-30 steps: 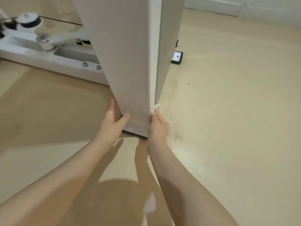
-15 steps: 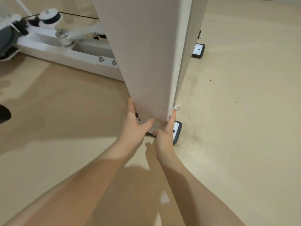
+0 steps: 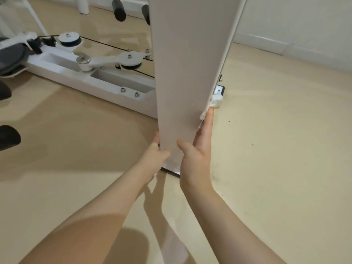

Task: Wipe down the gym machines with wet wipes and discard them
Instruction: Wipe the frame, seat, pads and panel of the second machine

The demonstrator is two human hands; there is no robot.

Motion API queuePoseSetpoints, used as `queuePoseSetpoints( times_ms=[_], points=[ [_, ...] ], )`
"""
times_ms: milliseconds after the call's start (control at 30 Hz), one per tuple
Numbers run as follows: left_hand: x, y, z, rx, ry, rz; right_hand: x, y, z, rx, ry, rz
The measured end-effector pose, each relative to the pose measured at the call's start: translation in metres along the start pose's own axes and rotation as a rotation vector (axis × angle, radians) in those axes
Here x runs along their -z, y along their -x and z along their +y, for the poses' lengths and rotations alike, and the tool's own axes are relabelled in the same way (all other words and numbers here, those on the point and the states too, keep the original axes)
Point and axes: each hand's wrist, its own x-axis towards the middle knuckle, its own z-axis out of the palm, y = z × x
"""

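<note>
A tall white upright panel of the gym machine fills the middle of the head view, standing on the floor. My right hand lies flat along its right edge with straight fingers, pressing a crumpled white wet wipe against that edge; the thumb rests on the panel's front face. My left hand holds the panel's lower left edge, thumb on the front and fingers hidden behind it.
The machine's white base rail with pulleys, black cable and bolts runs to the left. A black foot pad sits behind the panel. Black padded rollers stand at the back. Dark objects lie at the left edge. Beige floor lies to the right, up to a white wall.
My right hand slid the wipe up along the panel's right edge and its fingers straightened. The camera tilted up, showing more of the base and the wall. My left hand stayed at the lower left edge.
</note>
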Motion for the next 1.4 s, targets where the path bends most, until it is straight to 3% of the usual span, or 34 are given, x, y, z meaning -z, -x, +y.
queuePoseSetpoints(
  times_ms=[67, 133, 300, 467, 633, 767, 933, 1033, 1133, 1200, 1333, 1400],
  points=[
    [0.007, 0.007, 0.021, 0.088, 0.023, 0.060, -0.006, -0.001, -0.036, 0.046, 0.100, -0.023],
    [0.014, 0.017, 0.049, 0.067, 0.041, 0.158, -0.011, -0.007, -0.069, 0.056, 0.174, -0.037],
    [0.026, 0.052, 0.133, -0.347, 0.110, 0.147, -0.026, -0.014, -0.132, 0.125, 0.222, -0.027],
    [0.029, 0.062, 0.195, -0.541, 0.117, 0.102, -0.034, -0.016, -0.173, 0.210, 0.228, -0.012],
    [0.032, 0.062, 0.185, -0.515, 0.078, 0.057, -0.026, -0.022, -0.133, 0.240, 0.441, 0.012],
    [0.038, 0.058, 0.182, -0.524, 0.063, 0.014, -0.007, -0.029, -0.101, -0.009, 0.421, 0.000],
    [0.043, 0.059, 0.184, -0.486, 0.122, -0.028, -0.004, -0.034, -0.112, -0.067, 0.732, 0.206],
    [0.048, 0.063, 0.180, -0.424, 0.150, 0.048, 0.004, -0.024, -0.115, -0.055, 0.756, 0.219],
    [0.055, 0.065, 0.157, -0.343, 0.200, 0.159, 0.004, -0.001, -0.114, -0.022, 0.792, 0.073],
    [0.060, 0.064, 0.137, -0.277, 0.241, 0.209, -0.010, 0.007, -0.114, 0.188, 0.902, -0.037],
    [0.070, 0.062, 0.110, -0.188, 0.284, 0.245, -0.042, -0.019, -0.133, 1.126, 1.313, -0.199],
    [0.076, 0.059, 0.101, -0.156, 0.293, 0.259, -0.050, -0.047, -0.139, 1.454, 1.556, -0.248]
  ],
)
